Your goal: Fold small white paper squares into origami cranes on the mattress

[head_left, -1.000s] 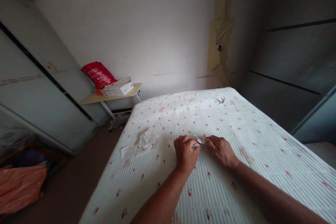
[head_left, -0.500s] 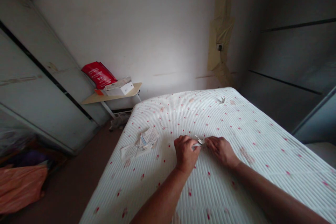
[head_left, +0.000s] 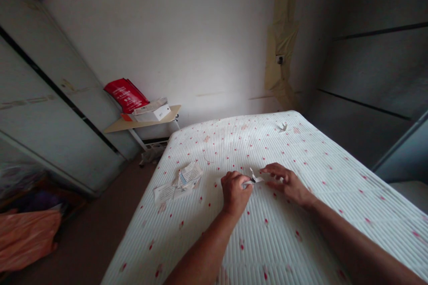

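My left hand [head_left: 236, 191] is closed around a small whitish folded piece, apparently paper [head_left: 258, 180], low over the bed. A dark part shows close to my fingertips, and a thin white flap stands up from it. How much lies inside my fist is hidden. Just to the right, my right hand [head_left: 289, 185] is open, thumb and fingers apart, with nothing visible in it. Left of my hands, printed paper pieces [head_left: 190, 175] lie on the patterned mattress [head_left: 227, 236]. Toward the far right corner sits a small crumpled or folded white scrap [head_left: 282, 128].
Beyond the bed's left far corner, a small table [head_left: 113, 127] holds a red packet [head_left: 127, 95] and a white box [head_left: 154, 113]. Grey-white cabinets [head_left: 50, 89] stand at left, with an orange bag [head_left: 28, 236] below. A wall socket [head_left: 280, 59] is behind.
My right hand has let go of the small piece, drawn a little right and spread its fingers. My left hand stays nearly in place, still gripping it; the white flap now stands more upright.
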The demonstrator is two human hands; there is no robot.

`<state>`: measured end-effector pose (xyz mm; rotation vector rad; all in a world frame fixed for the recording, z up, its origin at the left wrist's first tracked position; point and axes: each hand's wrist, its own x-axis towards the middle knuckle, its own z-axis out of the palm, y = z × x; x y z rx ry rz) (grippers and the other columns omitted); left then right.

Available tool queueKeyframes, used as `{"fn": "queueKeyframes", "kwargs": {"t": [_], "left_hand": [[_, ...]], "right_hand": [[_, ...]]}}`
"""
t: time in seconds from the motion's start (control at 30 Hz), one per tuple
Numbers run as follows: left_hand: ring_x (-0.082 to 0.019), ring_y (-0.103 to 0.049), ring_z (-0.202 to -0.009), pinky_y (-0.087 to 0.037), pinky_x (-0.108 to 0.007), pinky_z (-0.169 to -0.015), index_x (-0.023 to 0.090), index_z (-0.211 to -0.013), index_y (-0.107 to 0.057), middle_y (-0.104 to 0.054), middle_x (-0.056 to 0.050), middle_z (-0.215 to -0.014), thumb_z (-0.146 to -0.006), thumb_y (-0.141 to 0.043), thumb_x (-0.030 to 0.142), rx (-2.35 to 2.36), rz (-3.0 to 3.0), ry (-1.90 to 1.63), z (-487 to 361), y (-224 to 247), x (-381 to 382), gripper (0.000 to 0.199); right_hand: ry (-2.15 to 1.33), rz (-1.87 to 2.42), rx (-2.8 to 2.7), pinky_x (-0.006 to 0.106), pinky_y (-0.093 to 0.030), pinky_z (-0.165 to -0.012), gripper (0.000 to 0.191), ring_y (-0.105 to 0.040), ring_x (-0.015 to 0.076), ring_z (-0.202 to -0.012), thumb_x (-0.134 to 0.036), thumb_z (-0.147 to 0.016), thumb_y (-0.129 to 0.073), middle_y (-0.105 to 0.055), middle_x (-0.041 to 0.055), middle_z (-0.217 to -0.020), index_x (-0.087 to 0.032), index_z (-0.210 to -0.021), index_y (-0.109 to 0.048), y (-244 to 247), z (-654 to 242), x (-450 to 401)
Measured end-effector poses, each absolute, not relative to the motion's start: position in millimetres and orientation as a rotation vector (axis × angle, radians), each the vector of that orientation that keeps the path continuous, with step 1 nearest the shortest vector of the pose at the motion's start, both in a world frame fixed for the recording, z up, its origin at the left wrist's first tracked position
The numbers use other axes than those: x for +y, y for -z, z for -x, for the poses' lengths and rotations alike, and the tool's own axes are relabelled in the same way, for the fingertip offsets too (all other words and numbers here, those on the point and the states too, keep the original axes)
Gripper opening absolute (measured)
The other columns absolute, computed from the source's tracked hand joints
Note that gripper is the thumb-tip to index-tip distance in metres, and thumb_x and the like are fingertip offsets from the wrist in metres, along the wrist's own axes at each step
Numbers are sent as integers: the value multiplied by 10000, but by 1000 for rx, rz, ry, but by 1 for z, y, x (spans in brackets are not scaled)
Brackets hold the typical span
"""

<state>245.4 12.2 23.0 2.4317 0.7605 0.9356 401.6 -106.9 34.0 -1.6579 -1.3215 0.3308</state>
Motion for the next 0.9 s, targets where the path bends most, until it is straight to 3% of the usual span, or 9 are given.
{"fn": "queueKeyframes", "kwargs": {"t": [0.13,0.47,0.7,0.9], "left_hand": [[-169,-558,-771,-391,-298,-742,205,-668,-681,-629,-4,-702,-635,-661,124,716,-2429,-925,-246,-25,9,89],[-167,-553,-754,-385,-284,-702,198,-651,-661,-616,-9,-694,-632,-668,114,665,-2495,-941,-249,-21,6,86],[-206,-526,-875,-366,-348,-788,229,-930,-635,-624,-27,-853,-654,-688,170,667,-2641,-949,-236,-25,4,287],[-198,-500,-794,-330,-341,-718,210,-657,-606,-572,-27,-713,-685,-664,185,729,-2777,-966,-230,-31,1,68]], "right_hand": [[-344,1594,-1400,340,-468,-740,291,-572,213,-887,-368,-732,-653,-619,94,-978,-200,-968,-680,-41,-394,-104],[-342,1555,-1450,303,-456,-675,260,-561,171,-749,-397,-766,-629,-597,65,-834,-176,-892,-681,-35,-386,-96],[-392,1579,-1330,312,-452,-695,242,-565,178,-766,-394,-746,-643,-606,58,-826,-176,-849,-669,-36,-388,-98],[-440,1553,-1267,303,-460,-678,245,-563,168,-740,-402,-727,-652,-608,46,-803,-183,-839,-659,-36,-386,-99]]}}
